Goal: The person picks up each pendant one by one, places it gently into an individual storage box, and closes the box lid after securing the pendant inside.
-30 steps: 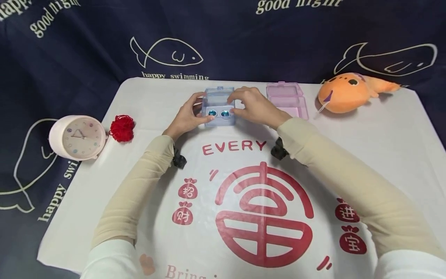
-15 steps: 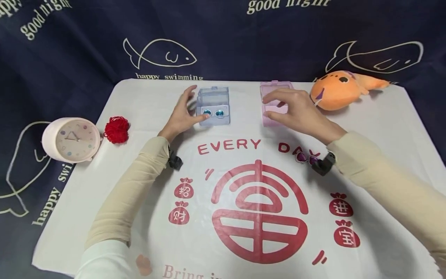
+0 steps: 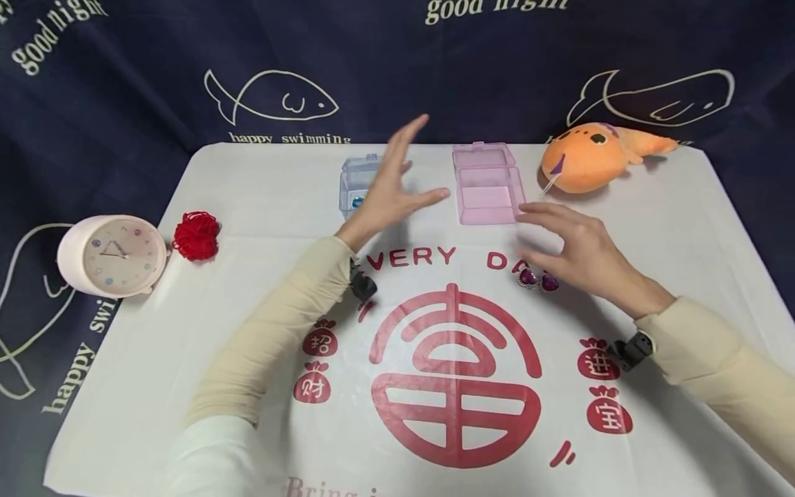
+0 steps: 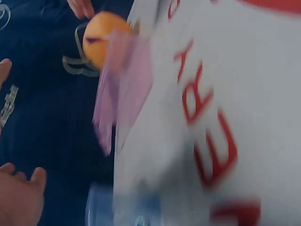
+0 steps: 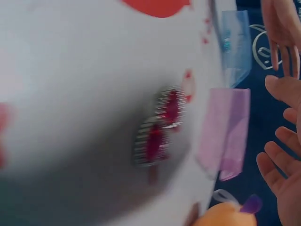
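My left hand (image 3: 388, 201) is in the air with fingers extended and thumb spread, partly covering the open blue plastic box (image 3: 350, 185). A blue gem earring (image 3: 357, 202) shows in that box; the rest of its inside is hidden. To the right stands a clear pink plastic box (image 3: 491, 193), lid tipped back. Fingers apart and holding nothing, my right hand (image 3: 586, 252) hovers by the pink box's front right corner. Just below its thumb, a pair of purple gem earrings (image 5: 162, 125) with silvery rims lies on the white tablecloth.
An orange plush fish (image 3: 586, 160) lies at the back right. At the left are a pink alarm clock (image 3: 118, 255) and a ball of red yarn (image 3: 197, 236). A dark printed curtain (image 3: 397, 69) hangs behind the table.
My left hand has left the blue box's side and moved right, in front of it. My right hand went from the blue box to the pink box, then down and right toward the purple earrings.
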### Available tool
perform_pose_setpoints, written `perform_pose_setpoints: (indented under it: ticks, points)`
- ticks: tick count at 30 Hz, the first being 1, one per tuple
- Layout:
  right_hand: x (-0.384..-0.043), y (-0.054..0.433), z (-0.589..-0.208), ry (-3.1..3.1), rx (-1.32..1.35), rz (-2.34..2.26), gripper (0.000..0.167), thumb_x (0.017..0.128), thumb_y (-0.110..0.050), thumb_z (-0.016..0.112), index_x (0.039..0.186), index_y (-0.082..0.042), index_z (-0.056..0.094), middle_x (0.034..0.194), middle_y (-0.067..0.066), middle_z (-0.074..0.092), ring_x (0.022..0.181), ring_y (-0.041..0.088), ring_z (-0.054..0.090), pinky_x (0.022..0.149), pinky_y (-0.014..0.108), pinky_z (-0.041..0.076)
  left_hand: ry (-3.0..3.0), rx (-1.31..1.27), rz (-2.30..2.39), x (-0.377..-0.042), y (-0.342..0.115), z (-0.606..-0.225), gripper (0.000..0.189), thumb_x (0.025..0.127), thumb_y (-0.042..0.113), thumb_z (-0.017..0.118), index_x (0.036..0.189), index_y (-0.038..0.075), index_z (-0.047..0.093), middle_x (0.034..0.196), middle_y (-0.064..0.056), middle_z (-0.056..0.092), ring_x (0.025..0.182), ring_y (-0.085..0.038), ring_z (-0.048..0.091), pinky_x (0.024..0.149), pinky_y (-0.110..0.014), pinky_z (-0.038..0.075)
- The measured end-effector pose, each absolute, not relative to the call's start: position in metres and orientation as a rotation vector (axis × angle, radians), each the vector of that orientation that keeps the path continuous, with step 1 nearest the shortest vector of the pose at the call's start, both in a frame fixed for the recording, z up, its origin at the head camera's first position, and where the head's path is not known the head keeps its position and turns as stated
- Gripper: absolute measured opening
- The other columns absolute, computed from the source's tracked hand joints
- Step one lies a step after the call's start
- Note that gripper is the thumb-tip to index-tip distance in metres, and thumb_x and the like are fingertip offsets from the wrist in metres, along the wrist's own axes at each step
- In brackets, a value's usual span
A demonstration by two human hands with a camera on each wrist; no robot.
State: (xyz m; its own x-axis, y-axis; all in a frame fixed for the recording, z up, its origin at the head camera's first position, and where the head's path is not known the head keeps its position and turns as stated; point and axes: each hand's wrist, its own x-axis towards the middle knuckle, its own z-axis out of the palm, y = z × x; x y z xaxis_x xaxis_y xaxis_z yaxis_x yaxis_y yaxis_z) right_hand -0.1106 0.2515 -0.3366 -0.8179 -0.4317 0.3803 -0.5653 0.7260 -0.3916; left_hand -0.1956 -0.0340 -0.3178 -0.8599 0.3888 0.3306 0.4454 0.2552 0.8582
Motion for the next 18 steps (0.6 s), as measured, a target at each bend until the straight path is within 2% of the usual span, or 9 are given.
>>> perform_pose_setpoints:
  ticks: [5,7,12,15,18]
  points:
    - [-0.093,0.265,-0.36,-2.753,0.788,0.701,0.061,0.064,-0.011,0.09,0.12,-0.003,0.066,0.126,0.017,0.063,0.113,0.036,0.062,0.091,0.052,0.05,-2.604,-0.825,-1.791,-0.208,0.001,-0.357,0.105,0.075,0.02,0.085,0.155,0.028,0.016,0.162,0.01,0.015,0.147,-0.001,0.015,0.12,-0.026,0.027]
    - [-0.088,0.269,-0.369,-2.786,0.797,0.695,0.061,0.064,-0.013,0.09,0.119,-0.003,0.066,0.126,0.017,0.063,0.113,0.036,0.062,0.092,0.052,0.051,-2.659,-0.782,-1.802,-0.21,0.01,-0.371,0.107,0.075,0.025,0.085,0.155,0.03,0.014,0.162,0.012,0.014,0.148,-0.004,0.017,0.12,-0.022,0.025]
    - [-0.08,0.276,-0.383,-2.85,0.82,0.713,0.059,0.068,-0.013,0.088,0.121,-0.005,0.065,0.124,0.017,0.064,0.114,0.035,0.062,0.093,0.054,0.052,-2.699,-0.669,-1.84,-0.217,0.023,-0.393,0.103,0.077,0.028,0.082,0.155,0.023,0.015,0.162,0.001,0.018,0.147,-0.022,0.028,0.119,-0.022,0.028]
    - [-0.077,0.277,-0.386,-2.854,0.833,0.728,0.056,0.07,-0.011,0.086,0.121,-0.006,0.065,0.122,0.017,0.065,0.113,0.036,0.061,0.092,0.058,0.051,-2.688,-0.643,-1.885,-0.222,0.027,-0.399,0.098,0.079,0.026,0.081,0.154,0.022,0.019,0.159,-0.008,0.026,0.145,-0.022,0.032,0.117,-0.024,0.032]
    - [-0.077,0.277,-0.387,-2.86,0.843,0.727,0.053,0.072,-0.011,0.085,0.121,-0.007,0.065,0.12,0.016,0.066,0.114,0.035,0.061,0.094,0.058,0.05,-2.679,-0.626,-1.915,-0.225,0.028,-0.401,0.094,0.079,0.025,0.081,0.153,0.025,0.023,0.155,-0.012,0.034,0.142,-0.02,0.037,0.115,-0.024,0.036]
